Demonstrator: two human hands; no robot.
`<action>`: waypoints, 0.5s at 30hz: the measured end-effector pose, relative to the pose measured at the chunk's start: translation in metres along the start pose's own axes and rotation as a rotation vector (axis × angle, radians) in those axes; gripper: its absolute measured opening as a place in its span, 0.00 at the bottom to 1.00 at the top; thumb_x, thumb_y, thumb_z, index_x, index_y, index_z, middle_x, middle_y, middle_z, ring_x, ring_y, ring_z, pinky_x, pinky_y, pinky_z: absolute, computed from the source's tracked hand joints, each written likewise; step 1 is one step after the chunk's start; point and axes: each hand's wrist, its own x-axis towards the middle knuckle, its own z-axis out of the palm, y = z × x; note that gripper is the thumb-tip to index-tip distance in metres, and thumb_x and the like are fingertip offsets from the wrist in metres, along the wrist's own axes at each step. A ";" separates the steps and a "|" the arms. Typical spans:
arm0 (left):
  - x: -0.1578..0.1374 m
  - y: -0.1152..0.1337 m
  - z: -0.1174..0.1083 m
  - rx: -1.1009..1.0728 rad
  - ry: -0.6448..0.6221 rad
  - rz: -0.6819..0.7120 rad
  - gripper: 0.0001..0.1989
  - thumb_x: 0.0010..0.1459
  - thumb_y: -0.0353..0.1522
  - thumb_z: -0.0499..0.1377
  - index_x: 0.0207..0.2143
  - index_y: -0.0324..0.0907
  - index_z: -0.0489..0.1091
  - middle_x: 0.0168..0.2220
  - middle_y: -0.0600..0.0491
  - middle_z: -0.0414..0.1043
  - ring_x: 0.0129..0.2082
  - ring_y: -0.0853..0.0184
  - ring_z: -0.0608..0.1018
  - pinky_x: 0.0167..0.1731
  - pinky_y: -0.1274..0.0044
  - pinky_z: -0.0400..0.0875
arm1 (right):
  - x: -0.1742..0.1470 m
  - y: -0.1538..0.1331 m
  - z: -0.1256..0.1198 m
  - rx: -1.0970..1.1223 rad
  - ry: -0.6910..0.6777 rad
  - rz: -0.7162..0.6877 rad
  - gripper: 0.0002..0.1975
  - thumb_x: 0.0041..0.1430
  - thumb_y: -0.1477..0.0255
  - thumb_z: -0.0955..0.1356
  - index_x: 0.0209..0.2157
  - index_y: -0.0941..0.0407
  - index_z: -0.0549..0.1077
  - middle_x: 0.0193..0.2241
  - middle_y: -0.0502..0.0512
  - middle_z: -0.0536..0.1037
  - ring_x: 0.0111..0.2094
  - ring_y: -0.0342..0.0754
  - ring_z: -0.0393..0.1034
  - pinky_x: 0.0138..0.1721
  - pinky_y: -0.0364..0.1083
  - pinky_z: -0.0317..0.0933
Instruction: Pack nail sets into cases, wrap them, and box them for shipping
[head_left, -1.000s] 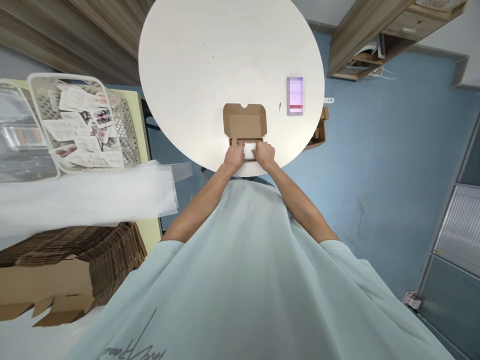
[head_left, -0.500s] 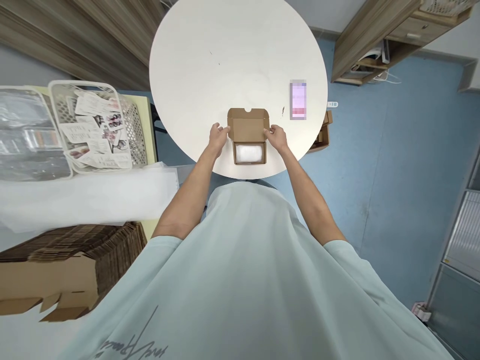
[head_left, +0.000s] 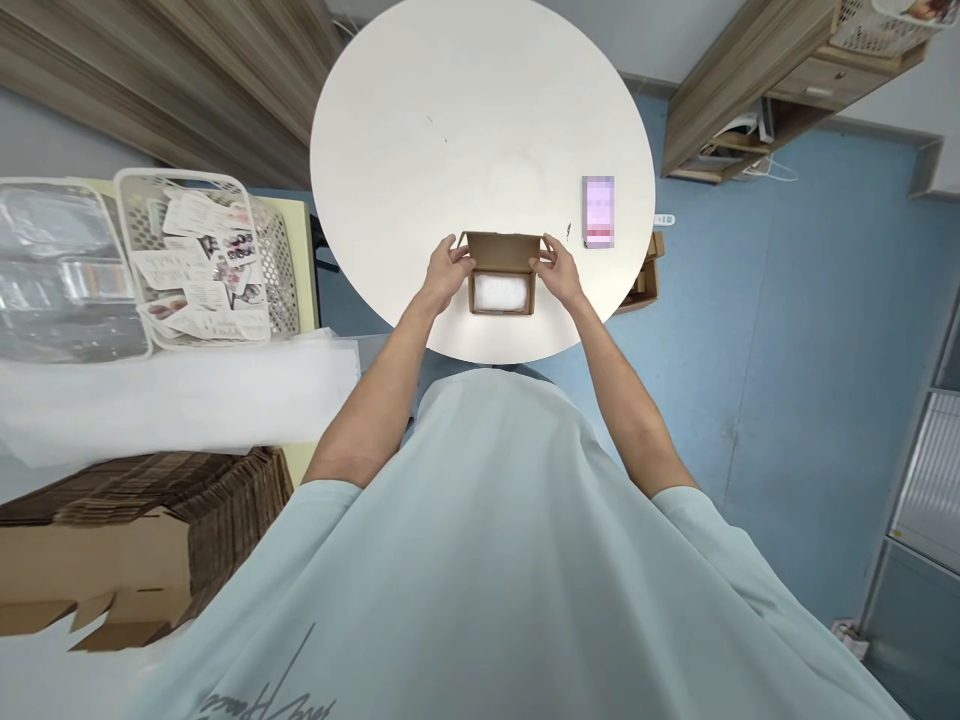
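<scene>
A small brown cardboard box (head_left: 472, 297) sits near the front edge of the round white table (head_left: 405, 130), its lid raised. Inside lies a white wrapped bundle (head_left: 501, 294); what is in the wrapping I cannot make out. My left hand (head_left: 448, 271) grips the lid's left side, thumb inside and fingers behind the side flap. At the lid's right side, my right hand (head_left: 558, 270) holds it in the same way. The lid (head_left: 504, 248) stands partly upright at the back of the box.
A phone (head_left: 598, 212) with a blurred screen lies right on the table. To my left are a white basket of printed cards (head_left: 202, 255), clear plastic packs (head_left: 56, 270), white sheets (head_left: 180, 395) and stacked flat cardboard boxes (head_left: 150, 530). A wooden cabinet (head_left: 750, 90) stands at the back right.
The lid, which lay tilted back, has swung up toward the box, its side flaps folded in. Both hands have closed further round its sides.
</scene>
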 end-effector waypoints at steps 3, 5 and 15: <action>-0.011 0.003 0.002 0.076 0.020 0.052 0.50 0.66 0.36 0.71 0.82 0.40 0.51 0.75 0.32 0.68 0.76 0.44 0.71 0.74 0.51 0.68 | -0.009 -0.001 -0.001 0.023 -0.031 -0.036 0.45 0.71 0.44 0.71 0.79 0.53 0.65 0.74 0.68 0.72 0.73 0.67 0.70 0.71 0.65 0.69; -0.019 -0.001 0.002 0.137 0.012 0.070 0.50 0.64 0.37 0.73 0.81 0.39 0.53 0.76 0.32 0.67 0.76 0.44 0.71 0.76 0.52 0.65 | -0.018 0.002 0.002 0.019 -0.045 -0.037 0.41 0.74 0.49 0.69 0.79 0.54 0.63 0.74 0.68 0.72 0.73 0.65 0.70 0.72 0.64 0.69; -0.073 -0.030 0.015 0.346 0.003 0.134 0.47 0.64 0.35 0.70 0.81 0.41 0.57 0.79 0.32 0.61 0.76 0.45 0.72 0.74 0.56 0.69 | -0.074 0.021 0.018 -0.045 -0.105 -0.088 0.39 0.70 0.67 0.68 0.80 0.55 0.61 0.79 0.67 0.66 0.77 0.61 0.65 0.76 0.62 0.65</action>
